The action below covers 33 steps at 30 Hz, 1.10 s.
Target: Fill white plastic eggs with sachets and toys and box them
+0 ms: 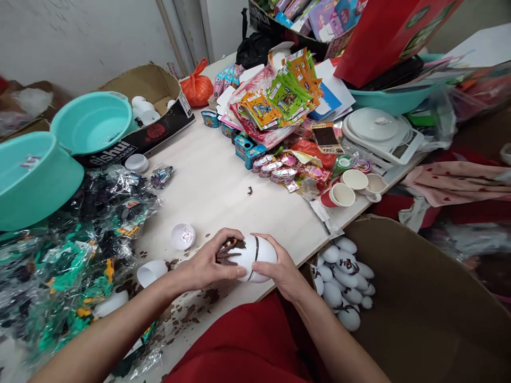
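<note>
A white plastic toy egg [264,251] lies on its side between my two hands, above the table's front edge. My left hand [205,261] wraps round its left part, which carries a dark printed picture with an orange eye. Fingers and thumb of my right hand [284,266] close on its right end. A dark gap runs round the egg between its two halves. Left of my hands, an open white shell half [182,240] holds a small printed packet. Another empty half [151,273] lies tipped beside my left wrist, and a white shell piece [112,304] rests further left.
Bagged green and black toys [80,260] heap on the left, beside turquoise basins [35,181]. Colourful packets [279,98], paper cups [342,194] and a white scale [383,133] crowd the right. A large carton [415,287] below the table edge holds several printed eggs [347,276].
</note>
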Tool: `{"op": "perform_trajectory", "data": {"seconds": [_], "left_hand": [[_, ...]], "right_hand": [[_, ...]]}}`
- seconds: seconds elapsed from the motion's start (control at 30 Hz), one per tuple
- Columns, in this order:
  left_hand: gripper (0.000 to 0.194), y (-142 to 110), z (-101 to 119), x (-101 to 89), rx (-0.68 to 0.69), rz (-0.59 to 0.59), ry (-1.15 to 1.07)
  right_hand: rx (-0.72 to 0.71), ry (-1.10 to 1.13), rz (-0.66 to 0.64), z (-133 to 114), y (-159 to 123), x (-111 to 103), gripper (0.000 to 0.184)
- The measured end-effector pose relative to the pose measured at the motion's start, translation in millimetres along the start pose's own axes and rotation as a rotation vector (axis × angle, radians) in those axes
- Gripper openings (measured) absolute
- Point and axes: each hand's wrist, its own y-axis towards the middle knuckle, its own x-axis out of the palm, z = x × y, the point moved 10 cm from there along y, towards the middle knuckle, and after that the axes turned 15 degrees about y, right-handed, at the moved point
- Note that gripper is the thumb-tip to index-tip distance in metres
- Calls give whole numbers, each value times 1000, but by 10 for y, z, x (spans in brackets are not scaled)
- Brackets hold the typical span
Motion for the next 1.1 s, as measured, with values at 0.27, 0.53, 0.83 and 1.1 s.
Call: {"op": "perform_trajectory", "data": {"seconds": [0.27, 0.53, 0.83, 1.1], "left_hand": [[68, -215, 288, 64, 296, -51, 399], [58, -217, 157, 92, 219, -62, 310], [77, -248, -212, 194, -322, -114, -345], [69, -343, -285, 301, -499, 15, -521]], "right_hand": [[109, 99, -166, -10, -96, 121, 72], [114, 123, -26, 137, -83, 78, 70], [94, -147, 7, 18, -144, 69, 106], [226, 29, 56, 306, -155, 107, 68]]}}
